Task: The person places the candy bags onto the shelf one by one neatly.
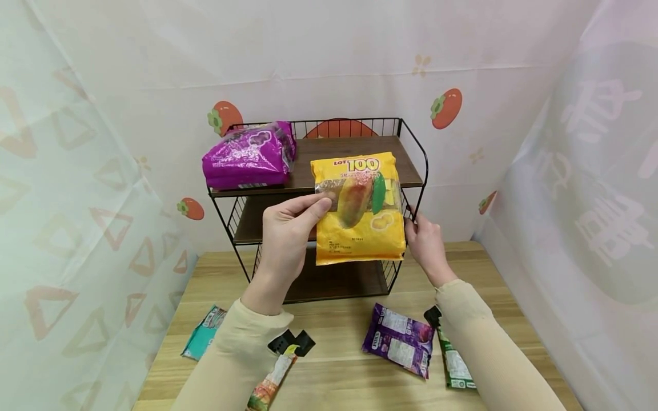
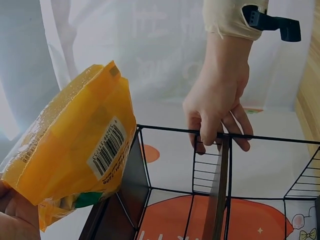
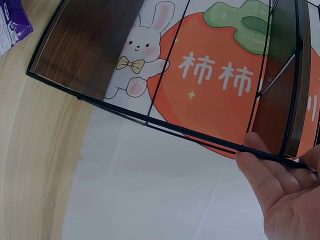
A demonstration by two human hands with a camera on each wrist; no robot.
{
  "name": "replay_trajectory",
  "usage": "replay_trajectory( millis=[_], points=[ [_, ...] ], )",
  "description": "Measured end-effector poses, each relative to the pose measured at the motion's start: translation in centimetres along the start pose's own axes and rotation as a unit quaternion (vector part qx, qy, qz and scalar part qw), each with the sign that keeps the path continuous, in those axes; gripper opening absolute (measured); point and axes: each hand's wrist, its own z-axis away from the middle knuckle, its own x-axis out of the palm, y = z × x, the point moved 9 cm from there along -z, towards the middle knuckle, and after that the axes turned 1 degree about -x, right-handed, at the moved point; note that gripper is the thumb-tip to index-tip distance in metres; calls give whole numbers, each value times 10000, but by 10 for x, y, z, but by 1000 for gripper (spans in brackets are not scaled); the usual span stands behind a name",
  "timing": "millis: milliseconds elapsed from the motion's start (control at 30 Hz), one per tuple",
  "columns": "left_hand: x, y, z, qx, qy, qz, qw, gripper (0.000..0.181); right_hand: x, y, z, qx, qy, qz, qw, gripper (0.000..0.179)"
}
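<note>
Pale printed cloth (image 1: 334, 63) is hung behind a wood-grain table (image 1: 334, 377). The yellow bag (image 1: 360, 240) is pinched at its side edge by the left hand (image 1: 288, 234), in front of the rack (image 1: 336, 151), gripped at its side frame by the right hand (image 1: 428, 242). Bag judged light, soft, slippery; best held by its edges.

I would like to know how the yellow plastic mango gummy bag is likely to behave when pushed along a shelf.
The yellow plastic mango gummy bag probably flexes rather than staying rigid, since its film looks wrinkled. It seems fairly light, as the left hand pinches it at one edge. Its glossy surface may slide easily.
</note>
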Motion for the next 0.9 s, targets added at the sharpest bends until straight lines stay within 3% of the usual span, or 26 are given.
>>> replay_trajectory(
  millis=[400, 733, 900],
  points=[
    [2, -4, -14, -34, 161, 141, 9998, 25, 3, 4, 1, 331, -270, -55, 9991, 41],
    [8, -5, -27, -91, 279, 351, 9990, 24, 4, 4, 2, 350, -354, -23, 9988, 40],
    [12, -4, -32, -47, 277, 463, 9985, 23, 6, 5, 2, 387, -479, -369, 9974, 41]
  ],
)
